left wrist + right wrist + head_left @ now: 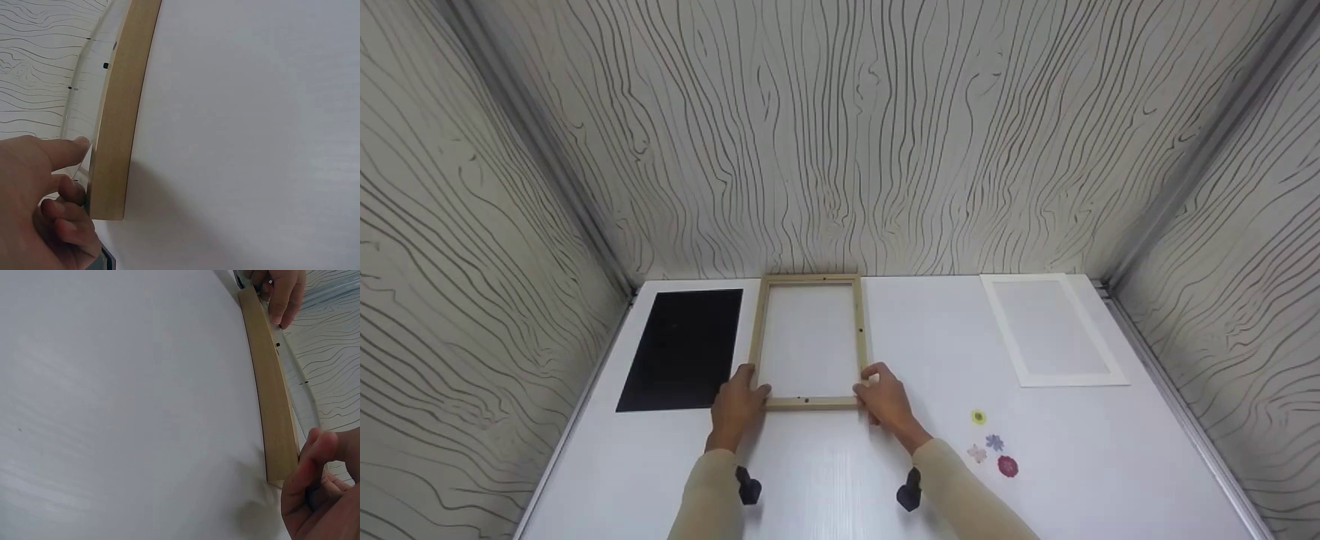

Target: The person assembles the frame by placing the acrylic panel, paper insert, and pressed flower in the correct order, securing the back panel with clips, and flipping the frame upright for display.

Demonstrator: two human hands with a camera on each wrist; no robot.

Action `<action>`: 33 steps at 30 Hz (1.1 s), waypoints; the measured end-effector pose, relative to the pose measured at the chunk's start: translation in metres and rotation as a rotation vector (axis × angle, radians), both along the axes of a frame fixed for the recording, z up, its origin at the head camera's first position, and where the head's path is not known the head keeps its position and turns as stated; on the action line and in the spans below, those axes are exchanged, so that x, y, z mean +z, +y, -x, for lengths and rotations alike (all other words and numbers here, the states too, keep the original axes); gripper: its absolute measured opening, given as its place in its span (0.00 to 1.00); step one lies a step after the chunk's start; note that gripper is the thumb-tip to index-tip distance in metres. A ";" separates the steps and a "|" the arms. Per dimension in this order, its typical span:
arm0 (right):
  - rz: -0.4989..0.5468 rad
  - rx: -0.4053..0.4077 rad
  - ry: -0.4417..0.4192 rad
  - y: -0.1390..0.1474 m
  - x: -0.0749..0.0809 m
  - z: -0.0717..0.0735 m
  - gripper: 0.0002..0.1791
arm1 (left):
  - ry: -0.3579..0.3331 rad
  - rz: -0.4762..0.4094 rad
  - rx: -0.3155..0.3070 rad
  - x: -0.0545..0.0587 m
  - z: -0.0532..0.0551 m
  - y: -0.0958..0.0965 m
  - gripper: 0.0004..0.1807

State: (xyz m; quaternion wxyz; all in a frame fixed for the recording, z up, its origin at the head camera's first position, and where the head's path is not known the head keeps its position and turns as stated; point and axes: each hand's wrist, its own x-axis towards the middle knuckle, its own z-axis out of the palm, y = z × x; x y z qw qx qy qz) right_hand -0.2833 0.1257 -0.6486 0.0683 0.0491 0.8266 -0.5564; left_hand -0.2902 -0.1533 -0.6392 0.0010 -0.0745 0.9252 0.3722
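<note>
A light wooden picture frame (810, 403) lies on the white table, with pale white inside its four bars and small dark dots on them. My left hand (736, 405) grips its near left corner, thumb over the inner edge and fingers along the outer side. At the near right corner, my right hand (887, 401) pinches the frame in the same way. The left wrist view shows the near bar of the wooden frame (121, 112) beside the curled fingers (70, 211). In the right wrist view both hands hold opposite ends of that bar.
Left of the frame lies a black rectangular sheet (686, 349). A white bordered mat (1012, 330) is at the far right. Several small flat flowers, among them a yellow one (978, 417) and a dark red one (1008, 466), lie right of my right hand. Patterned walls (840, 150) enclose the table (810, 487).
</note>
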 end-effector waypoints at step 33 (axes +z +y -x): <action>0.034 -0.022 0.003 0.001 -0.001 -0.001 0.15 | -0.010 0.023 0.031 -0.002 0.001 -0.002 0.28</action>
